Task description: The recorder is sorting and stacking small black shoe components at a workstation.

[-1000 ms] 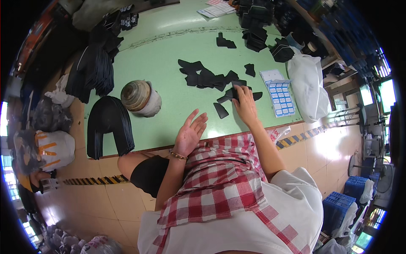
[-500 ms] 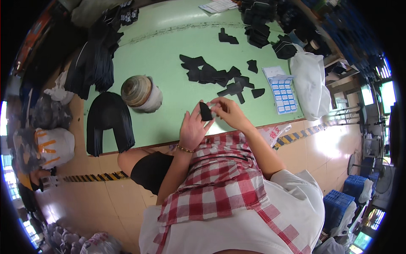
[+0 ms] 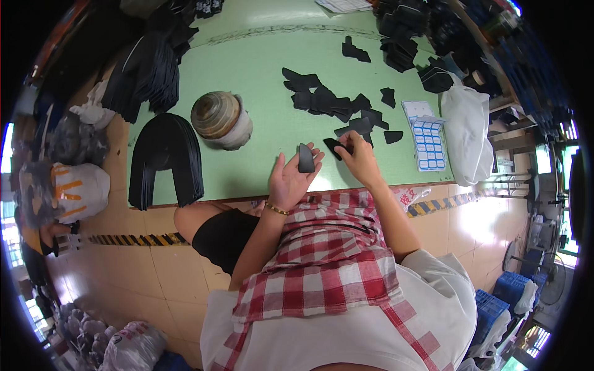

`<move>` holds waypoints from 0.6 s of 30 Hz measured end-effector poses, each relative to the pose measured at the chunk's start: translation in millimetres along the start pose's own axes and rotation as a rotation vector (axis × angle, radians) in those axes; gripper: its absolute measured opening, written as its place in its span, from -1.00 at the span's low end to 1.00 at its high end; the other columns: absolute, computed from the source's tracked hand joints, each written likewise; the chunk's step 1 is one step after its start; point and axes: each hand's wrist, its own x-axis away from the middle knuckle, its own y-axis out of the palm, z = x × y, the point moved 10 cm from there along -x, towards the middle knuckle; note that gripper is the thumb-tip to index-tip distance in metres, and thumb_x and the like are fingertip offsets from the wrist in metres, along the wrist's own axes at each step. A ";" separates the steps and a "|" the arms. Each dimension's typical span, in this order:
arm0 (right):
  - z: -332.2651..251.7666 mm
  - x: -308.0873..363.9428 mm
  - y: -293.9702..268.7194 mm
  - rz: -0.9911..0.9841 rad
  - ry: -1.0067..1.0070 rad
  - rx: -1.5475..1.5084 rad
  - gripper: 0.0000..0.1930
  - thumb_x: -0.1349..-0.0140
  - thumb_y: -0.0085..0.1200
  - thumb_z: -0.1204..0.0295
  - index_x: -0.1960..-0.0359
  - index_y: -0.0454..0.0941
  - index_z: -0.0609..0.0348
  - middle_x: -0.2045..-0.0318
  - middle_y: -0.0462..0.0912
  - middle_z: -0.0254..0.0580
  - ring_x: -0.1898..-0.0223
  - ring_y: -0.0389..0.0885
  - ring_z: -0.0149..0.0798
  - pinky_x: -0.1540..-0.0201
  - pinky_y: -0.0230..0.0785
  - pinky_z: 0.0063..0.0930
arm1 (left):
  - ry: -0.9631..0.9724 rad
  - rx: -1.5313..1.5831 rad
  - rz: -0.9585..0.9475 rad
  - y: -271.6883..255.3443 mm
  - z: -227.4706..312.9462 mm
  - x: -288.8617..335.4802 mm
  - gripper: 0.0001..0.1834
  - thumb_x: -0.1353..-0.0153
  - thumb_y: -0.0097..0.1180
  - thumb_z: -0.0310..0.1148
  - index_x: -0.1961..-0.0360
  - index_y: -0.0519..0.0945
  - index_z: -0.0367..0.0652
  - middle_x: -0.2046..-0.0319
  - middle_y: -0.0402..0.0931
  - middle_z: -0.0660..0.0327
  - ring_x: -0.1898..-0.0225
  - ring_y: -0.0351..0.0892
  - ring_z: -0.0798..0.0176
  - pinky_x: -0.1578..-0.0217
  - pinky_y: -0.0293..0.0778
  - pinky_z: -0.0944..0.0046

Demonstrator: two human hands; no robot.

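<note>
My left hand is palm up above the near edge of the green table, its fingers spread. On those fingers rests a small, flat black piece with a rounded edge. To its right, my right hand has its fingertips closed on another black piece, low over the tabletop. Just beyond that hand lies a loose scatter of flat black cut pieces, some overlapping. Two single pieces lie apart from the scatter, on its right side. My right fingers hide part of the piece they pinch.
A stack of black arch-shaped sheets lies at the table's left, beside a round brown-and-white wrapped object. More black stacks stand at the far left and far right. Blue-and-white label sheets and a white bag are at the right.
My hands were together around one small black piece. Now they are apart: the right has moved rightward to a black piece near the scatter, while the left has opened flat with a piece on it.
</note>
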 end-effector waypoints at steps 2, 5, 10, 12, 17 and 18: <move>1.2 0.1 7.4 -0.047 0.091 -0.309 -0.76 -0.10 0.15 0.52 0.23 0.42 0.38 0.46 0.62 -0.10 0.41 0.62 -0.22 0.36 0.43 -0.48 | 0.005 0.020 -0.004 -1.2 -0.8 0.0 -0.23 -0.35 -0.45 0.11 -0.30 -0.03 -0.38 -0.24 0.12 0.04 -0.35 -0.05 0.08 -0.34 -0.12 0.12; -6.5 5.0 32.8 -0.163 0.219 -0.778 -0.82 -0.18 0.05 0.59 0.20 0.43 0.42 0.47 0.62 -0.18 0.49 0.59 -0.47 0.46 0.43 -0.65 | 0.004 0.006 0.049 2.4 -2.4 -1.1 -0.23 -0.35 -0.51 0.12 -0.31 -0.02 -0.34 -0.21 0.16 0.04 -0.34 -0.03 0.08 -0.34 -0.14 0.10; -19.6 13.6 58.0 -0.193 0.209 -0.804 -0.83 -0.18 0.07 0.56 0.24 0.43 0.39 0.56 0.58 -0.25 0.53 0.56 -0.48 0.47 0.41 -0.63 | -0.008 0.121 -0.083 0.6 -3.7 -1.0 -0.29 -0.35 -0.55 0.11 -0.32 0.01 -0.22 -0.24 0.13 0.03 -0.33 0.01 0.08 -0.32 -0.14 0.07; -23.2 14.2 50.6 -0.186 0.147 -0.613 -0.81 -0.16 0.09 0.54 0.24 0.43 0.38 0.54 0.56 -0.23 0.51 0.55 -0.45 0.44 0.40 -0.58 | 0.000 0.056 0.019 1.6 -3.1 -1.4 -0.34 -0.37 -0.54 0.07 -0.32 0.03 -0.16 -0.25 0.10 -0.01 -0.34 0.00 0.04 -0.32 -0.10 0.05; -14.7 -6.7 -35.4 0.231 -0.324 0.398 -0.68 -0.02 0.08 0.57 0.14 0.41 0.25 0.23 0.46 -0.01 0.13 0.42 0.01 -0.01 0.25 -0.19 | 0.036 -0.007 0.101 -1.1 3.5 1.9 -0.31 -0.36 -0.49 0.10 -0.34 -0.03 -0.16 -0.30 0.01 -0.05 -0.36 -0.07 -0.01 -0.33 -0.08 0.04; 25.1 -16.5 -53.3 0.216 -0.123 0.529 -0.69 -0.02 0.06 0.60 0.13 0.42 0.24 0.21 0.46 0.01 0.15 0.41 0.04 0.01 0.24 -0.19 | 0.035 -0.024 0.115 -1.6 3.3 3.1 -0.31 -0.36 -0.47 0.09 -0.34 -0.03 -0.15 -0.29 0.02 -0.06 -0.36 -0.06 -0.02 -0.32 -0.06 0.04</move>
